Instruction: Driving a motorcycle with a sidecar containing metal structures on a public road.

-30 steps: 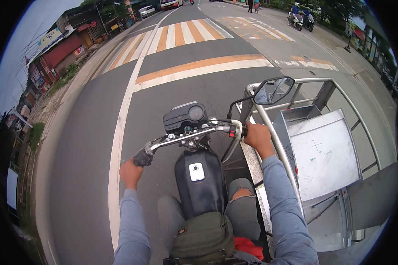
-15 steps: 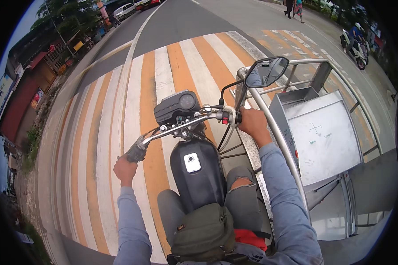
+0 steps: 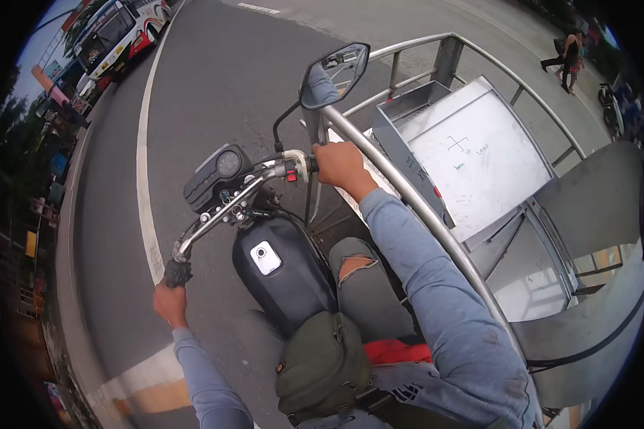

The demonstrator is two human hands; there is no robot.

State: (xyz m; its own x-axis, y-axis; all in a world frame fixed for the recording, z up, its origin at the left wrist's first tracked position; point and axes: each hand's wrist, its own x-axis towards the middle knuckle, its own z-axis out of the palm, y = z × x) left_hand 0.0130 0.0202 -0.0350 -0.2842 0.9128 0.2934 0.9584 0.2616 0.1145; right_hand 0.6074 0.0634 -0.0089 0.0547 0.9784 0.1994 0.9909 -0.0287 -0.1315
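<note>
I sit astride a motorcycle with a black fuel tank (image 3: 283,268) between my knees. My left hand (image 3: 170,305) is closed round the left handlebar grip (image 3: 177,274), its fingers partly hidden. My right hand (image 3: 343,170) wraps the right grip, next to a red switch (image 3: 291,175) on the silver handlebar (image 3: 229,206). A dark gauge cluster (image 3: 215,177) sits ahead of the bar. Above my right hand stands a black-framed mirror (image 3: 335,75). An olive bag (image 3: 320,368) rests at my lap.
On my right is a sidecar with a metal rail (image 3: 415,207), carrying a white-topped metal box (image 3: 476,157). A bus (image 3: 118,39) is ahead on the left, beyond a white road line (image 3: 143,164). Two people (image 3: 569,61) walk at the far right, near a parked-looking motorcycle (image 3: 610,111).
The motorcycle has rolled forward off the striped crossing onto grey road. The bus looks nearer. Handlebar and sidecar have shifted left in view, tilted; both hands keep their grips.
</note>
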